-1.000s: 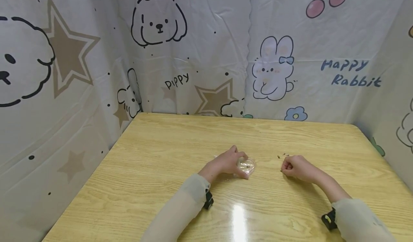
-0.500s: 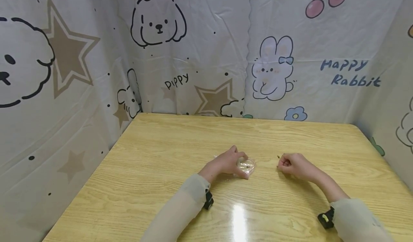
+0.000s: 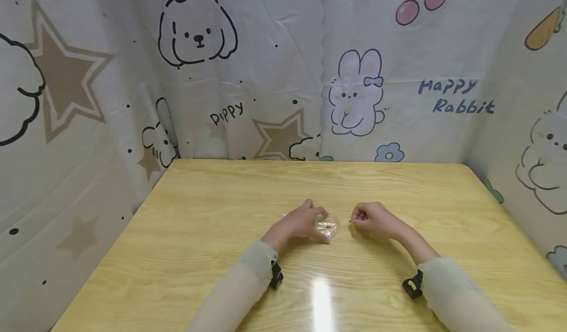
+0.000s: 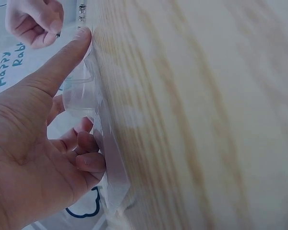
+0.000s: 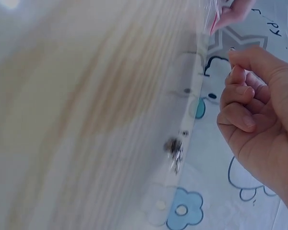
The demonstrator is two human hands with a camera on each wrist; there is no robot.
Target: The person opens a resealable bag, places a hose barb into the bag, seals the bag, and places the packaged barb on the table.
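A clear round container [image 3: 327, 226] lies on the table, a small dark piece visible in it. My left hand [image 3: 298, 223] curves around its left side, thumb and fingers spread along the rim; in the left wrist view a transparent cup-like wall [image 4: 80, 94] and clear plastic film [image 4: 110, 163] show by the fingers. Just right of the container, my right hand [image 3: 375, 219] pinches a tiny dark piece [image 4: 58, 35] between thumb and index finger, the other fingers curled. Small shiny metallic pieces [image 5: 174, 147] lie on the table in the right wrist view.
The wooden table [image 3: 248, 189] extends around both hands. A patterned curtain [image 3: 274, 66] stands behind its far edge and along both sides. Black wrist-worn devices are on the left [image 3: 275, 275] and right [image 3: 413, 285] sleeves.
My right hand has moved left toward the container, with its fingertips still together. The left hand stays around the container. The head view has turned slightly to the right.
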